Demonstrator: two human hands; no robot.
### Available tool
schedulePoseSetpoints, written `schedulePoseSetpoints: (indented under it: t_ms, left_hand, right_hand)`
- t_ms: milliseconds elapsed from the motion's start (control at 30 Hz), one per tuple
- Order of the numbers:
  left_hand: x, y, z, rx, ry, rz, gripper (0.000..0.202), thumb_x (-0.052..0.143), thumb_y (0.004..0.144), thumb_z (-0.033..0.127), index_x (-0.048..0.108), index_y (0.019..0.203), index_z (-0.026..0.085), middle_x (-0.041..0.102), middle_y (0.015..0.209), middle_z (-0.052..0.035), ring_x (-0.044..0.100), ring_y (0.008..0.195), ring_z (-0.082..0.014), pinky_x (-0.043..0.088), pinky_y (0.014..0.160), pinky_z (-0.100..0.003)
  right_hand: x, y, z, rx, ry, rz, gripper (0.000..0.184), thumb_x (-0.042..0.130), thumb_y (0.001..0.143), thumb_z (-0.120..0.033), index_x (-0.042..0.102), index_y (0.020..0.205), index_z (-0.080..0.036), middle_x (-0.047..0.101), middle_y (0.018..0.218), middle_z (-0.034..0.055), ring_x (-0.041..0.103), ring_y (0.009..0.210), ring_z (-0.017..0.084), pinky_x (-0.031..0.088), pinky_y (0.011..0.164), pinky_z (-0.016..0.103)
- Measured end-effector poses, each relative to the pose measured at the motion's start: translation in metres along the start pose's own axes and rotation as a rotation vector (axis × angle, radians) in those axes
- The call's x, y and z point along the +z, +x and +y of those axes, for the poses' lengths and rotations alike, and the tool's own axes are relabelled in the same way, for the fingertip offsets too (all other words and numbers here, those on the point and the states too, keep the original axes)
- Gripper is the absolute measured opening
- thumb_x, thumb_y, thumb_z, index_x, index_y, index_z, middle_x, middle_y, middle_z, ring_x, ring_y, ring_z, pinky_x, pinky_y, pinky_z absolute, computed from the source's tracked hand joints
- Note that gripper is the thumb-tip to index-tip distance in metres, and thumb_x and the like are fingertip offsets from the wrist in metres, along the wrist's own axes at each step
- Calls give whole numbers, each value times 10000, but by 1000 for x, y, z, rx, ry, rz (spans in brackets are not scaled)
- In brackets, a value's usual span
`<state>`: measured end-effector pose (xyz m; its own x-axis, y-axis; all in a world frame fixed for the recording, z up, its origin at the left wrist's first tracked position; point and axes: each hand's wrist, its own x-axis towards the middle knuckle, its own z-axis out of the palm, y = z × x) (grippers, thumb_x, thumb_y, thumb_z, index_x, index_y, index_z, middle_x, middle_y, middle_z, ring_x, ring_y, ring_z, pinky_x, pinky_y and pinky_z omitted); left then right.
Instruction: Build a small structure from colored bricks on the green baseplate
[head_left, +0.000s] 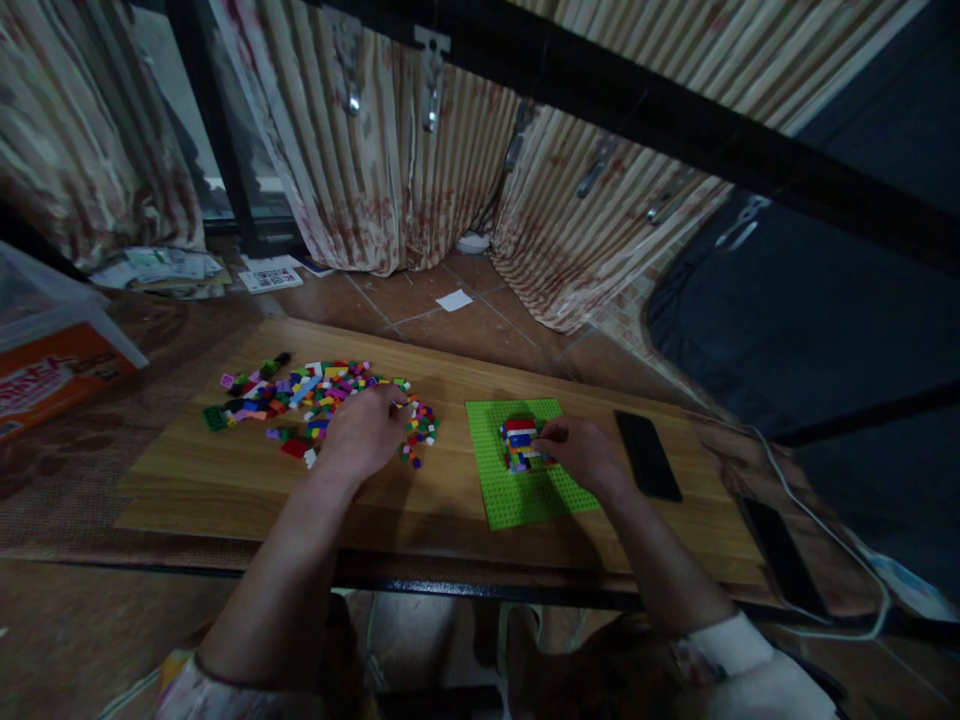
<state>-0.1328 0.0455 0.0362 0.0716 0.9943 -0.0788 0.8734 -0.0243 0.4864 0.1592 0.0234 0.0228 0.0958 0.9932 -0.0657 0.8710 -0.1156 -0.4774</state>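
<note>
A pile of small coloured bricks is spread over the left half of a wooden board. My left hand rests palm down on the pile's right part, fingers curled among the bricks; whether it holds one is hidden. A green baseplate lies in the board's middle, with a small multicoloured brick build, red on top, standing on it. My right hand touches the build's right side, fingertips pressed together against it.
A black phone lies right of the baseplate, a second dark phone and a white cable farther right. An orange and white box stands at far left. Striped curtains hang behind, over a tiled floor.
</note>
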Motion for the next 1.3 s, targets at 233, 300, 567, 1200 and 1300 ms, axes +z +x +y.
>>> schedulePoseSetpoints:
  t_ms: [233,300,567,1200,1300]
  left_hand:
    - [-3,-2,-3,38,-42,32,301,444,836,338,684,955,203,712,831,-72,639,780,-207,409,638,-258]
    - [-7,-4,-3,50,-64,43,300,442,838,341,689,936,202,712,818,-67,639,774,-202,412,640,-256]
    - [-22,0,-24,12,-236,223,307,468,809,329,697,942,174,718,853,-66,636,776,-199,435,659,-259]
    - [-21,3,-45,-32,-567,439,297,490,815,341,682,923,143,707,852,-47,627,780,-165,466,670,-245]
    - [-20,3,-45,-23,-565,447,303,490,816,346,684,917,137,706,839,-50,624,767,-162,462,671,-245]
  right_hand:
    - [1,0,4,-66,45,-22,158,635,698,-326,685,646,-185,640,580,-10,562,554,132,370,524,234]
    - [-3,-2,6,-48,148,-39,197,628,705,-358,697,670,-178,655,594,-7,570,555,134,389,531,234]
    - [-10,-27,-14,-28,330,278,331,574,780,-453,700,763,-148,671,656,43,596,608,174,428,549,258]
    - [119,-43,-125,-411,28,114,220,598,804,-230,647,1019,-229,645,990,70,573,935,235,446,834,359]
    - [121,-40,-131,-424,-25,118,150,588,819,-228,665,947,-215,653,939,78,559,934,247,432,855,372]
